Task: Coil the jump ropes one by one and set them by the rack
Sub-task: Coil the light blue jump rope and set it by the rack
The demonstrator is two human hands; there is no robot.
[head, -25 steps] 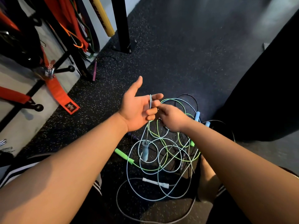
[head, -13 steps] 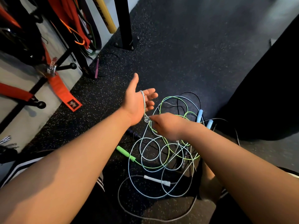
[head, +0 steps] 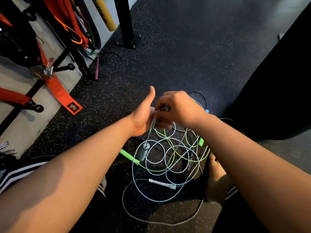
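Speckled rubber floor (head: 168, 64), rack (head: 124, 22) far left. Left hand (head: 142, 118) spread, thumb up, pale blue rope (head: 152, 127) across palm. Right hand (head: 181, 110) pinching cord. Handle (head: 143, 153) dangling over floor tangle (head: 178, 158).

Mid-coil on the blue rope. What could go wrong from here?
1. The blue rope, pinched by the right hand over the left hand, runs down through green rope loops; pulling may drag or knot both.
2. Its hanging handle could snag in those loops.
3. A bare foot beside the pile may pin a cord.
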